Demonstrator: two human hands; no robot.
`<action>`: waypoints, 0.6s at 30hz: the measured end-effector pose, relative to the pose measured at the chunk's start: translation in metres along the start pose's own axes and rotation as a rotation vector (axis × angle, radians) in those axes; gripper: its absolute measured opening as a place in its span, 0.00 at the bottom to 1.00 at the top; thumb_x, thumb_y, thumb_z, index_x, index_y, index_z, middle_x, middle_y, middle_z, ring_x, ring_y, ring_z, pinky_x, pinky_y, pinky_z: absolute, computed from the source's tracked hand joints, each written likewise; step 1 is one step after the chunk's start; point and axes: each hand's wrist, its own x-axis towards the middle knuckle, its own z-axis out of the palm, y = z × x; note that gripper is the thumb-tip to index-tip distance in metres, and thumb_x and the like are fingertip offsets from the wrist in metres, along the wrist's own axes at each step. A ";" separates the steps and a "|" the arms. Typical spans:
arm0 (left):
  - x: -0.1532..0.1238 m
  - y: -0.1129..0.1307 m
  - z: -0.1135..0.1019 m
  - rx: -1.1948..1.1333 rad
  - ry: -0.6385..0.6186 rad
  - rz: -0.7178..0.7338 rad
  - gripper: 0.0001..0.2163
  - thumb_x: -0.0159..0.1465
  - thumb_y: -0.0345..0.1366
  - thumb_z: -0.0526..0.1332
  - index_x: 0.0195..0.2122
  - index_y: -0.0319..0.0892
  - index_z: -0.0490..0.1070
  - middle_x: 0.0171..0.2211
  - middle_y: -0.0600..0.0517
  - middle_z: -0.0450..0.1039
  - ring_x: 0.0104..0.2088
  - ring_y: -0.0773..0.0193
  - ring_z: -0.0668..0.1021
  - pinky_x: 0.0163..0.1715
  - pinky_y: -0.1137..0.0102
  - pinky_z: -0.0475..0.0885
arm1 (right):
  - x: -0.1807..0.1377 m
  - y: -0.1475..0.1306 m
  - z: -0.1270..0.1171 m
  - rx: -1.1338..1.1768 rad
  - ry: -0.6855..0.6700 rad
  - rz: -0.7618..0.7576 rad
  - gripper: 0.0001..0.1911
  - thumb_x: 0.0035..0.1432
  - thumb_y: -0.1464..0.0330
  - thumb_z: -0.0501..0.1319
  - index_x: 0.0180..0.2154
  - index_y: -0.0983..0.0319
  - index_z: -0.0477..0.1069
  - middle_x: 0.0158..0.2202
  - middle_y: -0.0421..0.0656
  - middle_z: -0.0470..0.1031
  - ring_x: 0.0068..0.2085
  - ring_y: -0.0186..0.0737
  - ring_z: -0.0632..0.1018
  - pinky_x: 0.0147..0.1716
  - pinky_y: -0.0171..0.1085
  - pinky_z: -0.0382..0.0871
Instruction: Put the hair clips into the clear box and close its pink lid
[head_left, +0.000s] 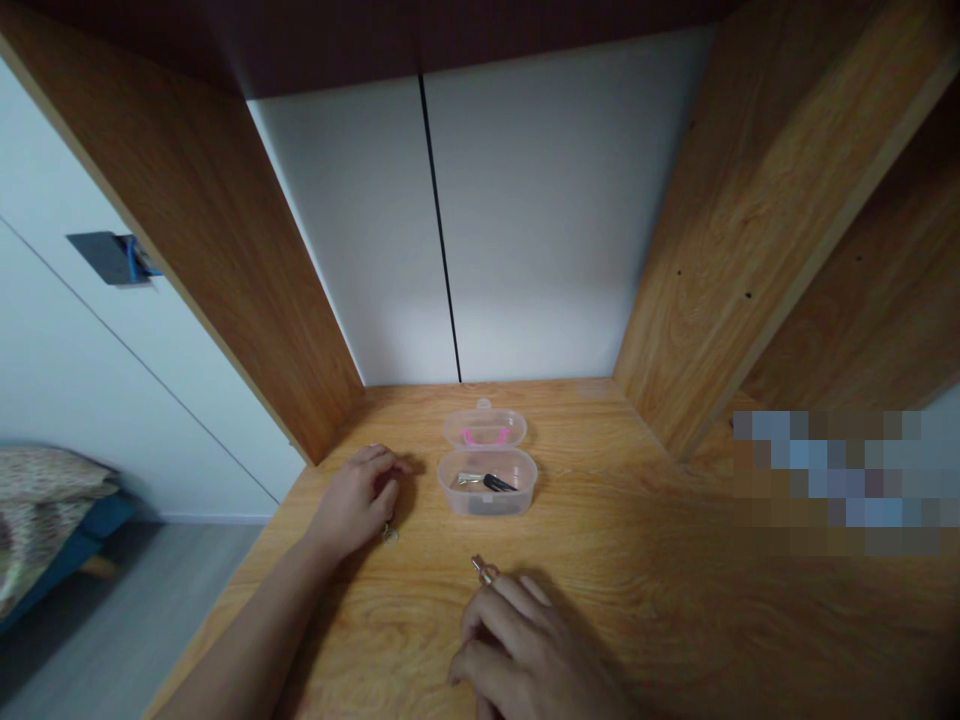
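Observation:
A small clear plastic box [487, 482] stands open on the wooden desk [645, 560], its lid [485, 428] flipped back with a pink part inside. The box holds a dark pen-like piece and some metal bits. My left hand [358, 500] rests left of the box with fingers curled; a small round metal piece [389, 534] shows under its lower edge. My right hand [517, 645] lies nearer the desk's front, fingers bent, its fingertips pinching a small metal part [484, 571].
Wooden side panels [225, 260] wall in the desk on both sides, with a white back panel [487, 240] behind. A blurred patch lies at the right. Left of the desk are a grey floor and a bed corner [45, 520].

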 end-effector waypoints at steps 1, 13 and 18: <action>0.000 0.004 0.003 -0.029 0.028 -0.003 0.12 0.60 0.25 0.53 0.36 0.42 0.75 0.36 0.49 0.77 0.39 0.57 0.78 0.43 0.63 0.73 | 0.001 -0.001 -0.003 -0.023 -0.004 0.091 0.07 0.59 0.71 0.64 0.41 0.56 0.74 0.40 0.40 0.75 0.42 0.43 0.74 0.44 0.42 0.67; -0.002 0.021 0.007 -0.158 0.001 0.059 0.09 0.63 0.27 0.55 0.36 0.43 0.74 0.34 0.49 0.78 0.35 0.60 0.77 0.37 0.65 0.72 | 0.006 -0.002 -0.016 -0.087 0.047 0.489 0.10 0.57 0.70 0.59 0.42 0.59 0.70 0.41 0.47 0.70 0.44 0.53 0.69 0.46 0.55 0.64; -0.006 0.031 0.003 -0.220 -0.027 0.081 0.07 0.61 0.28 0.56 0.31 0.42 0.73 0.26 0.52 0.75 0.26 0.65 0.74 0.26 0.72 0.67 | 0.006 0.001 -0.015 -0.025 0.022 0.462 0.08 0.58 0.72 0.60 0.42 0.59 0.69 0.41 0.45 0.70 0.44 0.51 0.69 0.46 0.52 0.65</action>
